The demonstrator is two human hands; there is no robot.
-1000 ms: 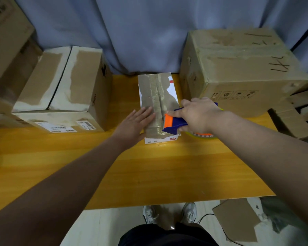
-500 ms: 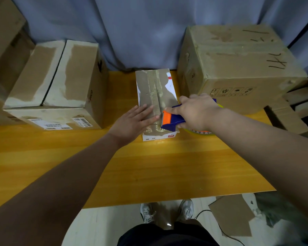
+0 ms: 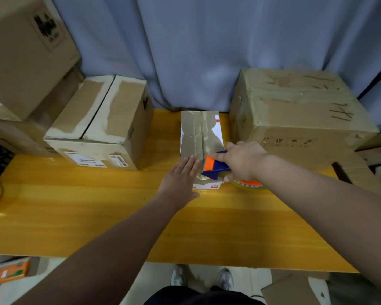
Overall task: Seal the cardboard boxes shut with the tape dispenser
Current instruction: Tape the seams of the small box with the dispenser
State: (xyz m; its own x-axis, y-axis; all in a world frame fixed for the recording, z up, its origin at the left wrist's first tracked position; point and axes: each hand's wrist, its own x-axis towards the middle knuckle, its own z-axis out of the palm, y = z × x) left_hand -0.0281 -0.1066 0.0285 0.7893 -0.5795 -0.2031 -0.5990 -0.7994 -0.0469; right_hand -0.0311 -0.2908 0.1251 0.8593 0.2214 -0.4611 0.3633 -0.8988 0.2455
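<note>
The tabletop [image 3: 75,216] is glossy orange-yellow with lengthwise wood grain; the tape dispenser [image 3: 216,167] is deep blue with an orange front plate, its roll [image 3: 249,185] yellow-green around an orange core; the small box [image 3: 201,133] shows brown tape over white card with a red mark; the left cardboard box [image 3: 101,119] is tan with white torn patches and white labels; the large cardboard box [image 3: 295,111] is dull tan with black pen strokes; the curtain [image 3: 196,51] is pale blue-grey.

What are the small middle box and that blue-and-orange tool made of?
The small box looks like matte brown cardboard, with shinier tape strips down its top and white printed patches. The tape dispenser seems hard moulded plastic: smooth, evenly coloured blue and orange.
</note>
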